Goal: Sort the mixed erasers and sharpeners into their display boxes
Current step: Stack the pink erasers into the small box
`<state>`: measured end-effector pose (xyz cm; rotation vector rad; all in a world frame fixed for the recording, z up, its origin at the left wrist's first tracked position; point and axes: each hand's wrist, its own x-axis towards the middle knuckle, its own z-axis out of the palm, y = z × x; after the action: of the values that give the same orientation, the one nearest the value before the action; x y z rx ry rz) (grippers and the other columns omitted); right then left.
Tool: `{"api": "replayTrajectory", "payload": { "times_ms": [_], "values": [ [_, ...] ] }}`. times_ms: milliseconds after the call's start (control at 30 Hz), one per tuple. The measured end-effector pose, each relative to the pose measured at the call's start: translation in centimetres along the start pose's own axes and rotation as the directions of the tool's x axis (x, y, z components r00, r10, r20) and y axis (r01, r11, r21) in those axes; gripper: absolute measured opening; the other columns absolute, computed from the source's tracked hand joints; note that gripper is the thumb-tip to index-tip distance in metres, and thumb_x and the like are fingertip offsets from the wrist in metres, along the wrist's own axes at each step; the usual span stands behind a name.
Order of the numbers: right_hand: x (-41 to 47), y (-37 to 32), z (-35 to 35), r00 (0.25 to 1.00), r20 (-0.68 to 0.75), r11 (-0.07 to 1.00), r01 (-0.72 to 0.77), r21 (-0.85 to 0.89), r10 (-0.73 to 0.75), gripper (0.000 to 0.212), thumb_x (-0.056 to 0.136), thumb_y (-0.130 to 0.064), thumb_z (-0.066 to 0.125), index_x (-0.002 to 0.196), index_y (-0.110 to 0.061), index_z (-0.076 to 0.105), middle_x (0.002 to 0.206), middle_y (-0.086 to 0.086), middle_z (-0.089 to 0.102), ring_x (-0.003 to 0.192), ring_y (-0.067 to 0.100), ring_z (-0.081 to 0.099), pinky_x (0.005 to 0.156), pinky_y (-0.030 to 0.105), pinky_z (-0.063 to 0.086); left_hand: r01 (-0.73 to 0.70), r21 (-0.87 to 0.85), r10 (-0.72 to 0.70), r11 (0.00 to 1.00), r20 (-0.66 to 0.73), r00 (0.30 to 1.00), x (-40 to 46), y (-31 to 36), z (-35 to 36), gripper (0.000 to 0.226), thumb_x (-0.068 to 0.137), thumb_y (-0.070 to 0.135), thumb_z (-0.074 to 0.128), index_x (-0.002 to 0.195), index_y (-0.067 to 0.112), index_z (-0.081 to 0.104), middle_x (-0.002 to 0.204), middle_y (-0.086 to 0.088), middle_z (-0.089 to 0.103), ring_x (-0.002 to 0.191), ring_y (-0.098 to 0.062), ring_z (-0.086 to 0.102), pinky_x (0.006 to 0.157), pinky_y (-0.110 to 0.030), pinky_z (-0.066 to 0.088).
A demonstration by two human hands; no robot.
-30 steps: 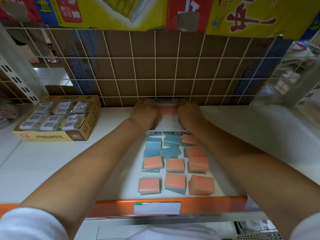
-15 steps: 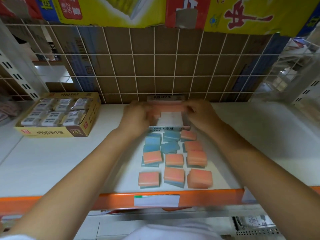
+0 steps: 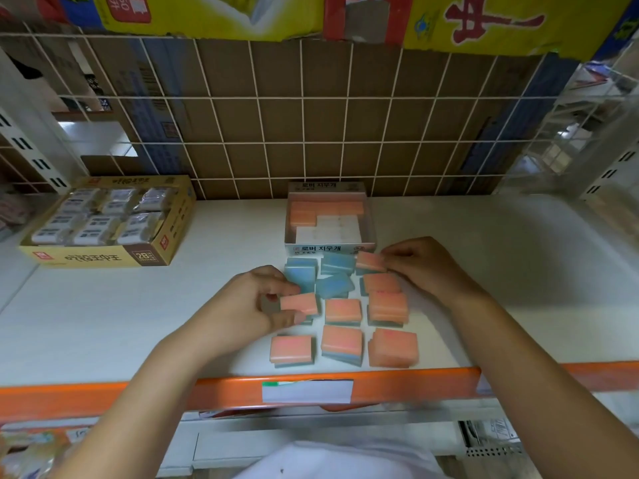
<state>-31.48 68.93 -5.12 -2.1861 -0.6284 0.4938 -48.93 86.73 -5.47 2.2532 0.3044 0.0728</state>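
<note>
A white display box (image 3: 330, 248) stands at the back of the shelf, with a few pink erasers (image 3: 325, 211) along its far side and left. In front of it lie several loose pink and blue erasers (image 3: 342, 311) in rows. My left hand (image 3: 249, 305) pinches a pink eraser (image 3: 300, 303) at the left of the group. My right hand (image 3: 420, 266) pinches another pink eraser (image 3: 370, 261) at the group's far right corner, just before the box.
A yellow carton (image 3: 103, 259) of wrapped white erasers sits at the back left. A wire grid (image 3: 311, 143) backs the shelf. The shelf's orange front lip (image 3: 380, 387) carries a price label. Wire racks stand at the far right.
Both hands drew back from the white box, where they were setting pink erasers. They now hold new pink erasers from the loose group.
</note>
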Motion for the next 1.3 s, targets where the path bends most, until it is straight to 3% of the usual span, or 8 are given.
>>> {"api": "replayTrajectory", "payload": {
  "times_ms": [167,267,400,500,633,867,1100,1300],
  "values": [
    [0.3,0.3,-0.1,1.000,-0.006,0.998,-0.025,0.061,0.026,0.009,0.080,-0.012,0.067,0.088,-0.013,0.072,0.080,-0.002,0.065,0.077,0.010,0.059,0.073,0.022,0.045,0.007,0.067,-0.007,0.998,0.004,1.000,0.1,0.0,0.3,0.037,0.068,0.005,0.079,0.104,0.011,0.070,0.093,0.011,0.054,0.087,-0.014,0.057,0.072,-0.006,0.038],
    [0.4,0.4,-0.5,0.997,-0.021,0.986,-0.068,0.150,0.072,0.010,0.077,-0.009,0.071,0.086,-0.012,0.071,0.080,-0.001,0.067,0.074,0.008,0.060,0.064,0.012,0.045,-0.019,0.081,0.022,0.997,-0.032,0.999,-0.2,-0.3,0.4,0.033,0.069,0.005,0.078,0.100,0.014,0.071,0.094,0.013,0.057,0.094,-0.011,0.057,0.083,-0.009,0.040],
    [0.2,0.1,-0.5,0.994,-0.012,0.962,-0.103,0.253,0.110,0.007,0.076,-0.007,0.070,0.082,-0.010,0.070,0.079,0.001,0.067,0.077,0.015,0.061,0.067,0.020,0.047,-0.091,0.067,0.100,0.994,-0.137,0.986,-0.4,-0.4,0.3,0.040,0.068,-0.002,0.076,0.104,0.014,0.069,0.093,0.010,0.055,0.084,-0.003,0.052,0.075,-0.005,0.037],
    [-0.5,-1.1,-0.6,0.997,-0.055,0.952,-0.041,0.303,0.060,0.004,0.080,-0.007,0.065,0.083,-0.010,0.068,0.079,-0.003,0.066,0.074,0.009,0.057,0.055,0.012,0.042,-0.106,-0.094,0.081,0.990,-0.241,0.967,-0.2,0.1,-0.1,0.042,0.067,-0.007,0.075,0.099,0.019,0.069,0.087,0.004,0.055,0.076,-0.002,0.053,0.072,-0.006,0.038],
    [-1.7,-3.6,-0.7,0.993,-0.061,0.878,0.115,0.464,-0.098,0.017,0.079,0.000,0.063,0.071,-0.015,0.063,0.054,-0.009,0.063,0.050,0.003,0.051,0.045,0.013,0.037,-0.064,-0.445,-0.077,0.893,-0.291,0.954,0.8,1.9,-0.3,0.042,0.062,-0.013,0.073,0.081,0.024,0.069,0.075,0.011,0.068,0.068,0.004,0.060,0.066,-0.008,0.045],
    [-2.7,-5.3,0.9,0.972,-0.093,0.802,0.229,0.552,-0.214,0.017,0.079,0.003,0.063,0.073,-0.012,0.062,0.052,-0.003,0.062,0.045,0.009,0.053,0.044,0.016,0.038,-0.143,-0.696,-0.210,0.704,-0.397,0.894,2.9,3.6,0.7,0.035,0.064,-0.017,0.069,0.075,0.012,0.053,0.059,0.008,0.061,0.060,-0.006,0.057,0.059,-0.016,0.050],
    [-1.7,-5.4,1.3,0.965,-0.113,0.775,0.258,0.577,-0.237,0.020,0.079,0.005,0.061,0.082,-0.015,0.063,0.080,0.000,0.064,0.069,-0.002,0.060,0.058,0.010,0.045,-0.206,-0.595,-0.085,0.777,-0.423,0.902,4.3,4.3,0.7,0.047,0.068,-0.020,0.063,0.089,0.021,0.059,0.078,-0.002,0.062,0.074,-0.012,0.059,0.073,-0.027,0.052],
    [0.9,-4.5,-0.5,0.963,-0.244,0.857,0.222,0.465,-0.116,0.019,0.083,-0.002,0.060,0.101,-0.005,0.065,0.082,-0.004,0.063,0.063,-0.009,0.058,0.051,0.003,0.039,-0.099,-0.526,-0.213,0.844,-0.500,0.840,8.5,3.8,-0.2,0.032,0.072,-0.005,0.069,0.077,0.021,0.050,0.078,0.001,0.064,0.080,-0.020,0.064,0.075,-0.037,0.054]
  ]
}}
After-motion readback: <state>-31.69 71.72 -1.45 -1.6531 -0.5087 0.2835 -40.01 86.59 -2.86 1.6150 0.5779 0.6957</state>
